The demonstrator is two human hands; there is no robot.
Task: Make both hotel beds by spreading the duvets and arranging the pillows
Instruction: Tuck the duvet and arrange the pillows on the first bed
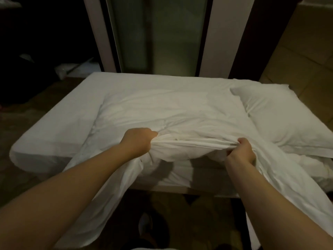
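A single bed with a white fitted sheet (54, 123) fills the middle of the view, its bare left part smooth and its near edge running just in front of the person's feet. Over the centre and right of it lies a crumpled white cotton duvet (171, 109), wrinkled across the top. Its near edge is gathered into a thick, rope-like fold and lifted off the mattress, and loose fabric hangs from that fold over the near side of the bed towards the floor on both the left and the right. Behind the bed, at the far side, stands a tall frosted glass panel in a pale frame (162, 33), with a dark area to its left and a beige tiled wall (306, 51) to its right. At the right end of the bed a plump white rectangular pillow (281, 116) lies flat, its left edge touching the duvet and partly overlapping it. Both bare forearms reach in from the near corners. The left hand (138, 139) is clenched into a fist round the bunched duvet edge at the left end of the fold, knuckles up. The right hand (241, 150) grips the same fold further right, with the fingers curled over the fabric and the thumb on top. The stretch of duvet between the two hands is drawn taut. Below, on the dark patterned floor near the bed, the toe of a pale shoe (144, 224) shows dimly.
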